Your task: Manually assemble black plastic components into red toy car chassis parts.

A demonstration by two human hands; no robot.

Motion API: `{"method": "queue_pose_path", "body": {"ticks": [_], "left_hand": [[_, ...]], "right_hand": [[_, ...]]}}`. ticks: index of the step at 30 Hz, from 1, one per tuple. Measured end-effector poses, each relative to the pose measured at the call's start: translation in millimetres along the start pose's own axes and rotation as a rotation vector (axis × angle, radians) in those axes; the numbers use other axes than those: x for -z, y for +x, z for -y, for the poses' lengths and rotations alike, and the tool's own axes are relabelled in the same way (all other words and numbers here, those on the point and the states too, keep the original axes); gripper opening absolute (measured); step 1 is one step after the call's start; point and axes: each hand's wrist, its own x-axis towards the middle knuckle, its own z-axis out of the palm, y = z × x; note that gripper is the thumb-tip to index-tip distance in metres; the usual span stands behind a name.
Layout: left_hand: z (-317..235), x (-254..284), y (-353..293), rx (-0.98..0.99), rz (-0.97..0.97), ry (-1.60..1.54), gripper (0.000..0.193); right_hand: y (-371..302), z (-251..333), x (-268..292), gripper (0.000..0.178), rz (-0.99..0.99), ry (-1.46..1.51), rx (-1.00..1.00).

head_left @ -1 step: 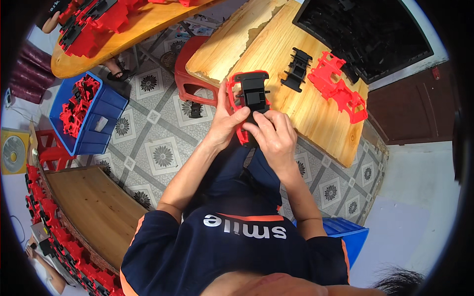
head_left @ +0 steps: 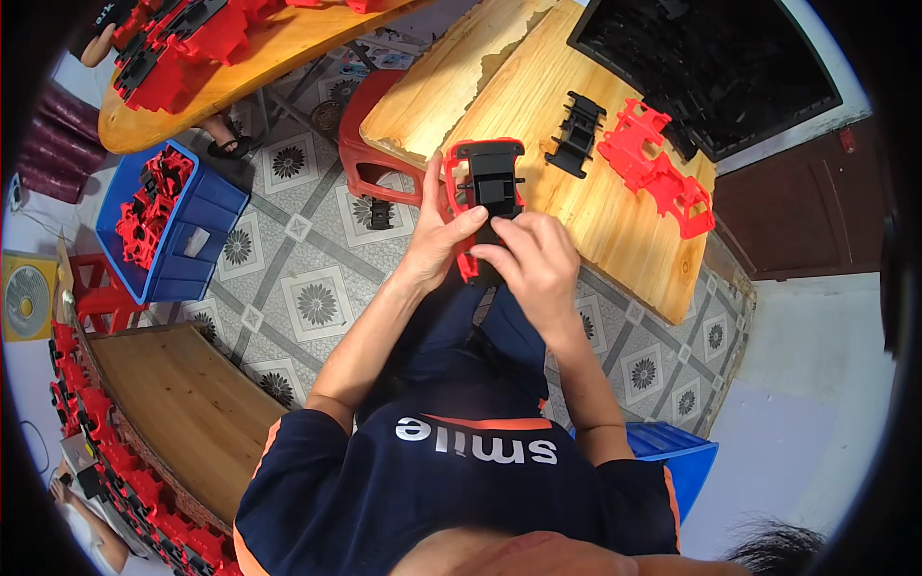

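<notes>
Red frame: the held frame [head_left: 450, 182] is up in both hands, just above centre of the picture, near the table's [head_left: 624, 254] left edge.
Black part: the held part [head_left: 497, 189] sits inside that frame, its long side running up the picture.
Left hand [head_left: 437, 240]: wrapped on the frame's left side, forefinger stretched up along it, thumb laid over the lower black part.
Right hand [head_left: 540, 269]: fingers curled, thumb and forefinger drawn close at the part's lower end; whether they pinch anything there, I cannot tell.
Done: the black part appears seated in its frame; whether it is fastened does not show.
Left: the lower end seems to be the spot in hand. A loose black part [head_left: 576, 134] and a loose red frame [head_left: 657, 171] lie near each other on the table, right of centre, unjoined.
Blue bin [head_left: 206, 230]: left of the frame, holding red-and-black pieces [head_left: 154, 216], apparently joined ones.
Floor: a small black piece [head_left: 381, 214] lies by the red stool [head_left: 357, 144], above centre.
</notes>
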Motion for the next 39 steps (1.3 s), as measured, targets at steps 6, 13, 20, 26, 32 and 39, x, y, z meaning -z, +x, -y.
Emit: {"method": "queue_pose_path", "body": {"ticks": [6,13,20,26,32,39], "left_hand": [[-4,-26,-3,-0.072,-0.01,0.273,0.084],[-4,-21,-15,-0.36,-0.107,0.71,0.077],[-53,-42,-39,-0.466,-0.056,0.404,0.107],[-120,-2,-61,-0.964,-0.45,0.556,0.102],[-407,165,-13,-1.383,-0.785,0.339,0.047],[-560,353,100,-0.459,-0.727,0.101,0.02]], "right_hand": [[24,-31,-9,0.052,-0.107,0.829,-0.726],[29,-22,-12,0.028,-0.005,0.877,-0.567],[4,15,0,0.09,0.193,1.033,-0.409],[59,65,-49,0.096,0.313,1.045,-0.043],[36,28,-48,0.046,0.455,0.86,-0.374],[-24,1,-17,0.036,0.455,0.64,-0.818]]}}
